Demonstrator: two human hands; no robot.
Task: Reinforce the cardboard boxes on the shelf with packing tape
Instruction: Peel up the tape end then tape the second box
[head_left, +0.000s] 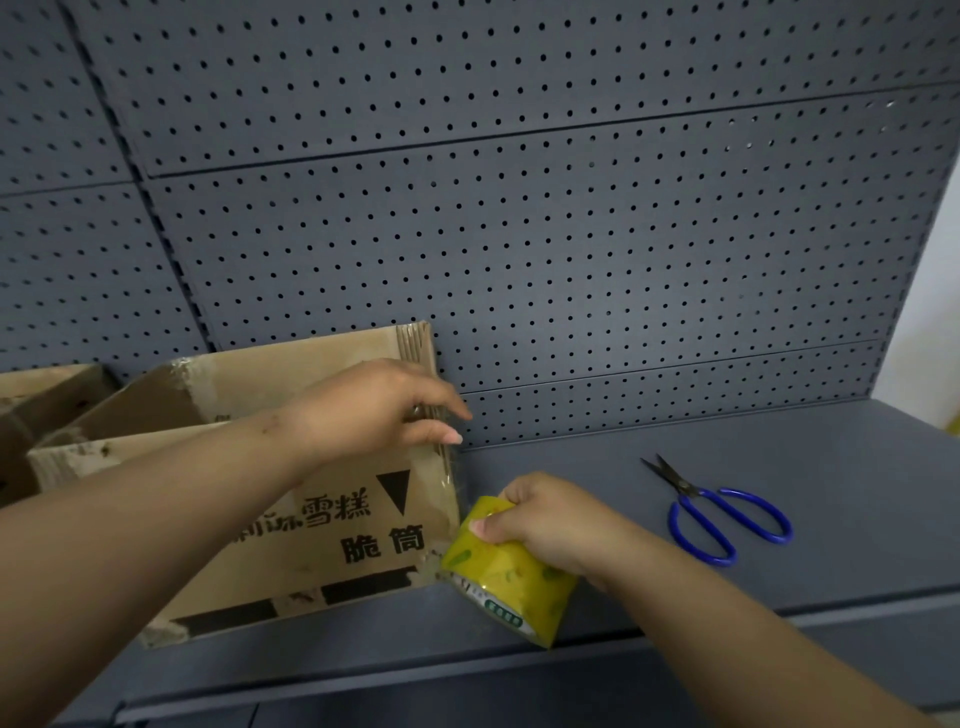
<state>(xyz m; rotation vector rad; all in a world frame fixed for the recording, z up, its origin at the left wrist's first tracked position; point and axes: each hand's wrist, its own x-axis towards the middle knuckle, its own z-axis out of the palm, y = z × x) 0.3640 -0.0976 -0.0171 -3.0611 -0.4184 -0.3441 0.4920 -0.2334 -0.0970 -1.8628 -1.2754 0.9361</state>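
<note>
Far left: a second open cardboard carton (47, 395), only partly in frame, sits on the grey shelf (675, 571) just beside the main one.

Main cardboard box (311, 551): open top, black Chinese print and a down-pointing triangle on the front face, worn old tape along its edges. It stands on the shelf against the pegboard back panel (519, 234).

Left hand (374, 405): on the box's right vertical corner, near the top. Thumb is on the front face and the fingers wrap round the corner, pinching that edge.

A clear tape strip (457, 483) runs down the same corner from under the left hand to the roll. It's faint, so I can't tell how well it has stuck.

Right hand (545, 514): fingers clamped over the top of the yellow packing tape roll (509, 582). The roll is tilted, just beside the box's lower right corner. I can't tell whether it touches the shelf.

Right of that: blue-handled scissors (727, 514) lie flat on the shelf with the blades together, tips toward the pegboard, well apart from both hands.
</note>
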